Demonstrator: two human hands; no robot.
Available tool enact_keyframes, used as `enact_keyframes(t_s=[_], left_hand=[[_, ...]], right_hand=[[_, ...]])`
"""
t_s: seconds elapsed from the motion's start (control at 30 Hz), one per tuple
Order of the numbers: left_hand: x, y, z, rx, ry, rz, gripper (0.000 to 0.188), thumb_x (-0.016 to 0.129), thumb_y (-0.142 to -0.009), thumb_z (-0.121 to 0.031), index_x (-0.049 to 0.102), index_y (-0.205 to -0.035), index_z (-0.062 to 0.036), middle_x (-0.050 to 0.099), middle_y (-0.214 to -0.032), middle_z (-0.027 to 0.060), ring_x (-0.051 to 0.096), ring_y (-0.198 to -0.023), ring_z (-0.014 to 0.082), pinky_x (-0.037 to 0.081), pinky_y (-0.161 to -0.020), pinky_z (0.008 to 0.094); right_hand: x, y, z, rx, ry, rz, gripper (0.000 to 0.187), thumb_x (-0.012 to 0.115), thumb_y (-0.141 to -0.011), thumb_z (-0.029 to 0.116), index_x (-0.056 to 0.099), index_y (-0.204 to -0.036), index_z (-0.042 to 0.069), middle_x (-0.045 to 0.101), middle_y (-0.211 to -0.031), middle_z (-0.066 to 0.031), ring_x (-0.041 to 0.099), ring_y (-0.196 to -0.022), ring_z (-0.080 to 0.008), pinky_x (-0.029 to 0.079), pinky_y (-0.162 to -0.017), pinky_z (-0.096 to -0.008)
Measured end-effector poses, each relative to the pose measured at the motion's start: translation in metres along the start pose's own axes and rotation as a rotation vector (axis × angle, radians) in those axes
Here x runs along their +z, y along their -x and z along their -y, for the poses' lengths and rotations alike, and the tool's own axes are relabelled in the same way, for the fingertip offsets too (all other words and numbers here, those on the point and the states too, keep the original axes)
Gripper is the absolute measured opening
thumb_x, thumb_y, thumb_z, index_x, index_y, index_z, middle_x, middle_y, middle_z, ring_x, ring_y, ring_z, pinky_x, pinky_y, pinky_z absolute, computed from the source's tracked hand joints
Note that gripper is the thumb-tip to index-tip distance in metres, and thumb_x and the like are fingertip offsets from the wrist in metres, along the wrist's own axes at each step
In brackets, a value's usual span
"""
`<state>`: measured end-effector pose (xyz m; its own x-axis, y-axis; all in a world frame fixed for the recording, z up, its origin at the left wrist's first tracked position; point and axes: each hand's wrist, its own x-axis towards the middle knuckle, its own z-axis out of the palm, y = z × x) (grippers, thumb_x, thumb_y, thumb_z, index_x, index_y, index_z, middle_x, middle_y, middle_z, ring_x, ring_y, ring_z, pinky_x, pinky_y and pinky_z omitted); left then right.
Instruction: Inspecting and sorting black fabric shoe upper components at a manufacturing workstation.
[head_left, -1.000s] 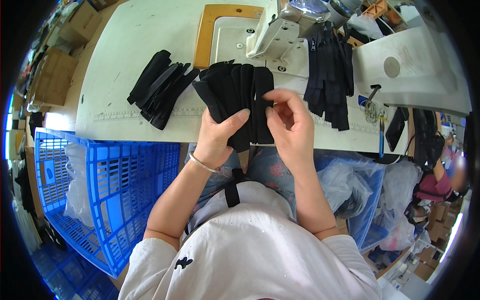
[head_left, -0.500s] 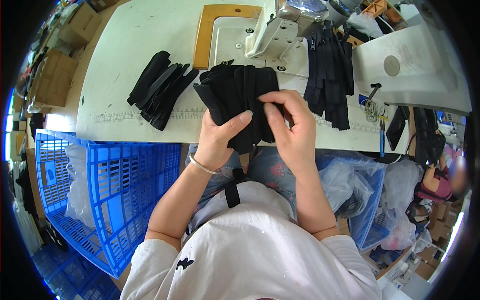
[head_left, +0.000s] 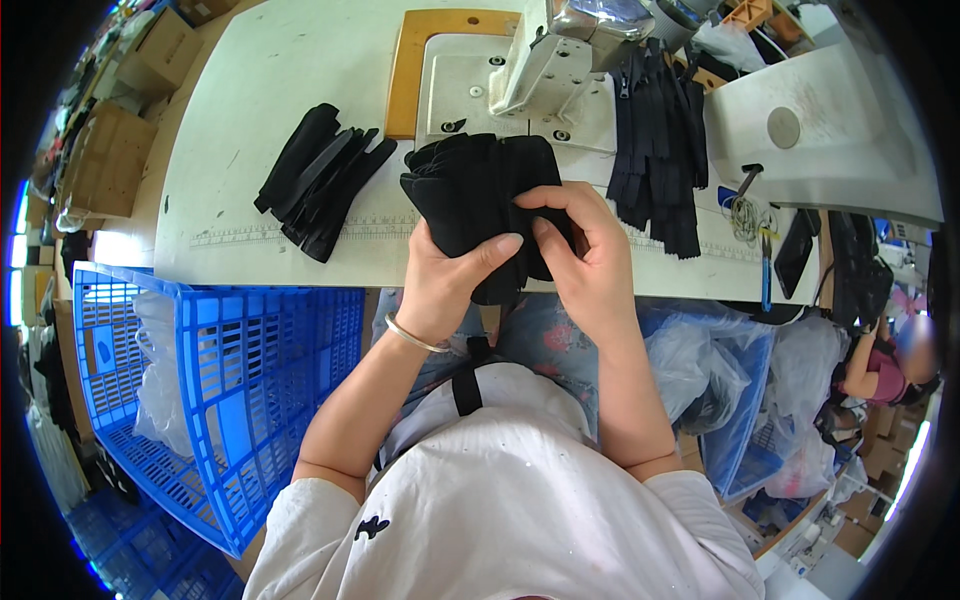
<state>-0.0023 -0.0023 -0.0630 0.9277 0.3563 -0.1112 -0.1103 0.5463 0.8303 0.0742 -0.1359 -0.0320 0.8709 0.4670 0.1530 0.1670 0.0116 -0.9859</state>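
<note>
A bundle of black fabric pieces (head_left: 455,195) is held up in front of the sewing machine (head_left: 560,70), over the table's near edge. My left hand (head_left: 445,280) closes round its lower left side, thumb across the front. On the right side my right hand (head_left: 580,240) pinches the pieces between thumb and fingers. The far ends of its fingers are partly hidden by the fabric. Another pile of black fabric strips (head_left: 325,180) lies on the table to the left. Black zippers (head_left: 655,150) lie in a row right of the machine's plate.
A white table (head_left: 230,150) carries the machine and a printed ruler scale. Blue-handled snips (head_left: 766,270), a black phone-like object (head_left: 797,255) and coiled thread (head_left: 742,222) lie at right. Blue crates (head_left: 210,400) stand below the left edge. Plastic bags (head_left: 690,365) fill a bin at right.
The fabric bundle has been squared together and turned slightly, its left pieces now overlapping as one broad face. Both hands keep hold and have shifted only a little.
</note>
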Motion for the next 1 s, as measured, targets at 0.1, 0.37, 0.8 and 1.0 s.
enact_keyframes(t_s=[0.1,0.37,0.8,1.0], left_hand=[[0.001,0.0,0.004,0.067,-0.106,0.0,0.037,0.08,-0.08,-0.007,0.059,-0.11,-0.0008,0.066,-0.101,0.0038,0.063,-0.089,0.0102,0.054,-0.078,0.0267],[0.0,-0.001,0.004,0.067,-0.119,0.037,0.037,0.081,-0.078,-0.005,0.06,-0.109,-0.0006,0.067,-0.1,0.0037,0.063,-0.088,0.0097,0.055,-0.078,0.0265],[0.0,0.0,-0.01,-0.091,0.114,0.054,0.039,0.071,-0.084,-0.006,0.056,-0.119,-0.0008,0.064,-0.104,0.0063,0.065,-0.091,0.0148,0.056,-0.076,0.0303],[0.0,-0.001,-0.019,-0.142,0.192,0.135,0.042,0.068,-0.087,-0.011,0.053,-0.124,-0.0002,0.064,-0.108,0.0093,0.066,-0.095,0.0193,0.058,-0.081,0.0344]], right_hand=[[-0.005,-0.001,0.002,-0.05,0.162,0.035,0.015,0.07,-0.084,0.009,0.067,-0.096,0.001,0.063,-0.093,-0.0096,0.061,-0.081,-0.02,0.047,-0.072,-0.0302],[-0.009,-0.004,0.012,0.023,0.268,0.051,0.022,0.077,-0.082,0.018,0.068,-0.092,0.0,0.064,-0.088,-0.008,0.06,-0.078,-0.018,0.046,-0.069,-0.0288],[-0.004,-0.002,0.004,-0.12,0.29,0.05,0.039,0.057,-0.09,-0.007,0.045,-0.125,0.003,0.064,-0.095,-0.0078,0.059,-0.084,-0.0085,0.046,-0.075,-0.0215],[-0.008,-0.004,0.0,-0.232,0.292,-0.041,0.012,0.063,-0.086,-0.005,0.065,-0.095,0.002,0.064,-0.092,-0.0059,0.059,-0.078,-0.0113,0.046,-0.07,-0.0232]])
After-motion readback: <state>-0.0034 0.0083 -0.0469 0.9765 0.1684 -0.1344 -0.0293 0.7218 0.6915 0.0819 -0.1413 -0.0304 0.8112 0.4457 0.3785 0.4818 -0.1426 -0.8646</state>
